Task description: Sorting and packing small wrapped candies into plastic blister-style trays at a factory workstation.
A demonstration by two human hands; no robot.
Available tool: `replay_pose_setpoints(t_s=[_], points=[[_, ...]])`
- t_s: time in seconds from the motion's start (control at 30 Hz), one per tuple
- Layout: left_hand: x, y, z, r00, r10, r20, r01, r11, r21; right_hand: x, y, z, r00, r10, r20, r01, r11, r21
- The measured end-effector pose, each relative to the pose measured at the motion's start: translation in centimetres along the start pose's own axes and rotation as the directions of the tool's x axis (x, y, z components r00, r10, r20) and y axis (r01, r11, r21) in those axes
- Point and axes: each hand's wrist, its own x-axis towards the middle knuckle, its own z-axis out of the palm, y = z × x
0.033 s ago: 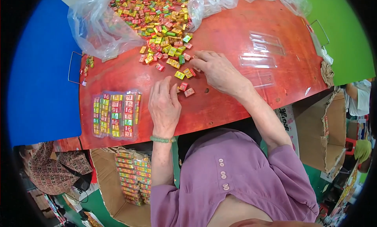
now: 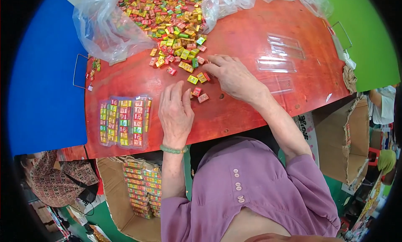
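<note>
Near the table's front edge, my left hand (image 2: 176, 112) rests with its fingers stretched forward and nothing visible in them. A green bead bracelet (image 2: 173, 149) circles its wrist. Beside its thumb lie a red wrapped block (image 2: 197, 91) and a pink one (image 2: 203, 98). My right hand (image 2: 236, 78) is farther forward, its fingers extended and slightly bent, thumb pointing left. Its fingertips are close to a yellow block (image 2: 202, 77) and a yellow-green block (image 2: 192, 79). Behind both hands, a large heap of small colourful wrapped blocks (image 2: 176, 37) spills from a clear plastic bag (image 2: 104, 37).
Filled clear trays (image 2: 125, 122) lie side by side at left on the red table (image 2: 259, 112). Clear plastic trays (image 2: 276, 65) lie at right. Below the edge stand a cardboard box (image 2: 115, 200) holding filled packs and another box (image 2: 335, 137). Blue (image 2: 50, 83) and green (image 2: 368, 37) panels flank the table.
</note>
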Motion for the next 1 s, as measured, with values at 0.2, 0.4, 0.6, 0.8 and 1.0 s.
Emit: replay_pose_setpoints(t_s=[0.2, 0.4, 0.6, 0.8, 1.0], points=[[-1.1, 0.1, -0.9, 0.984, 0.088, 0.153, -0.09, 0.996, 0.0, -1.7, -1.0, 0.5, 0.999, 0.04, 0.012, -0.041, 0.997, 0.059], [-0.5, -0.7, -1.6, 0.967, 0.057, 0.25, -0.009, 0.982, -0.188, -4.5, -1.8, -0.3, 0.993, 0.115, -0.017, -0.107, 0.963, 0.245], [0.2, -1.2, -1.1, 0.947, 0.052, 0.317, 0.01, 0.982, -0.191, -4.5, -1.8, -0.1, 0.987, 0.158, -0.027, -0.143, 0.945, 0.292], [0.5, -1.0, -0.7, 0.949, 0.075, 0.305, -0.027, 0.987, -0.157, -4.6, -2.3, 0.3, 0.972, 0.216, -0.09, -0.179, 0.934, 0.31], [1.1, -0.7, -0.5, 0.941, 0.098, 0.325, -0.05, 0.987, -0.153, -4.1, -2.6, 1.4, 0.968, 0.207, -0.144, -0.165, 0.951, 0.26]])
